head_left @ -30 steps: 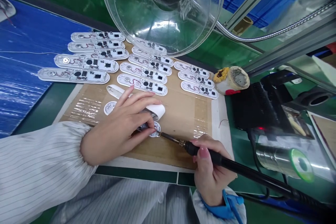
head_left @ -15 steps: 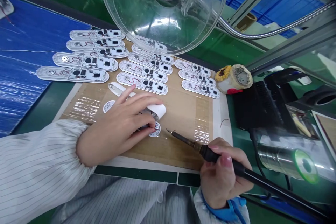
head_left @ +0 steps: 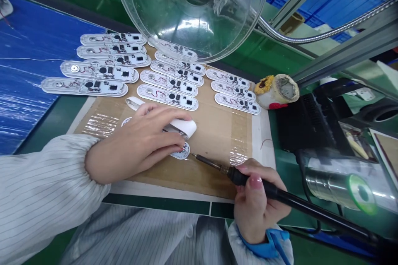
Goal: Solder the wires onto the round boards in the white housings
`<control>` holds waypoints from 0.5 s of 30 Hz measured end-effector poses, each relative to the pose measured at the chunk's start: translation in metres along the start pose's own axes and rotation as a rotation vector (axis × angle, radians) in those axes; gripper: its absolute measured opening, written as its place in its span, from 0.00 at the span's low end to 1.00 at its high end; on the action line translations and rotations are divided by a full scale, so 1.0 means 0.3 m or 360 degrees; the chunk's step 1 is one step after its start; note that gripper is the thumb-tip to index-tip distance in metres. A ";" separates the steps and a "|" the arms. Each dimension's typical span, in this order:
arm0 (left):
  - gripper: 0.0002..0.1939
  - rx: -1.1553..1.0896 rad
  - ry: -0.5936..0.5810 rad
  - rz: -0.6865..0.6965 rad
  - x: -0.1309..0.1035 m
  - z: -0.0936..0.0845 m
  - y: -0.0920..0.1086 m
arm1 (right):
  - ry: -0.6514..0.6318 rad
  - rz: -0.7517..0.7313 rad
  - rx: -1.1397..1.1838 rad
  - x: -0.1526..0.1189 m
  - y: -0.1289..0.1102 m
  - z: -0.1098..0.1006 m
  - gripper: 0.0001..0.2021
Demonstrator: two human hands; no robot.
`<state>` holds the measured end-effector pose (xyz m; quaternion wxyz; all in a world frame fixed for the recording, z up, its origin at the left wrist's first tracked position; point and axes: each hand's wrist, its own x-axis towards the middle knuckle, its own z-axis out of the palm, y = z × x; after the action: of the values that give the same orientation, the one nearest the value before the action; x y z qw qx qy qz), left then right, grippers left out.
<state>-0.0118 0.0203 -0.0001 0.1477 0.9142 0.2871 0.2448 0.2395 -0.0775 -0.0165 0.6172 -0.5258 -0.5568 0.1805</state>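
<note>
My left hand (head_left: 139, 143) lies over a white curved casing (head_left: 185, 127) and a circuit board with a rounded end (head_left: 183, 151), its fingertips gripping at the board; the palm hides most of both. My right hand (head_left: 261, 198) is wrapped round a black soldering iron (head_left: 238, 176). The iron's tip is close to the right end of the board, and whether they touch cannot be made out. Under the hands lies a brown cardboard sheet (head_left: 214, 132) with strips of clear tape.
Rows of white oblong boards (head_left: 168, 97) lie behind the hands. A clear round hood (head_left: 192, 37) overhangs them. At the right are a sponge-topped pot (head_left: 278, 91), a black station (head_left: 298, 124) and a solder spool (head_left: 342, 190).
The soldering iron in my right hand has moved left, its tip now closer to the board. My left hand has shifted slightly, its index finger drawn in from the far casing.
</note>
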 end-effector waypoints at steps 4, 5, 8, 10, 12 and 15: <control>0.12 -0.0096 -0.0104 -0.0109 0.021 -0.016 0.001 | -0.0105 0.0070 -0.0163 -0.002 -0.001 -0.007 0.08; 0.12 -0.0103 -0.0128 -0.0134 0.027 -0.020 0.004 | -0.0123 0.0067 -0.0185 -0.001 -0.003 -0.008 0.08; 0.12 -0.0083 -0.0206 -0.0177 0.046 -0.032 0.015 | -0.0151 0.0042 -0.0205 0.005 -0.004 -0.007 0.07; 0.12 -0.0051 -0.0230 -0.0192 0.057 -0.037 0.024 | -0.0174 0.0028 -0.0193 0.007 -0.002 -0.004 0.07; 0.11 -0.0011 -0.0231 -0.0190 0.064 -0.041 0.030 | -0.0185 0.0010 -0.0175 0.005 0.002 -0.003 0.07; 0.09 0.0043 -0.0252 -0.0176 0.067 -0.044 0.033 | -0.0175 -0.0016 -0.0167 -0.002 0.008 -0.004 0.06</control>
<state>0.0002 0.0262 0.0224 0.1709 0.9154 0.3278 0.1594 0.2413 -0.0776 -0.0186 0.5581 -0.5440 -0.6012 0.1765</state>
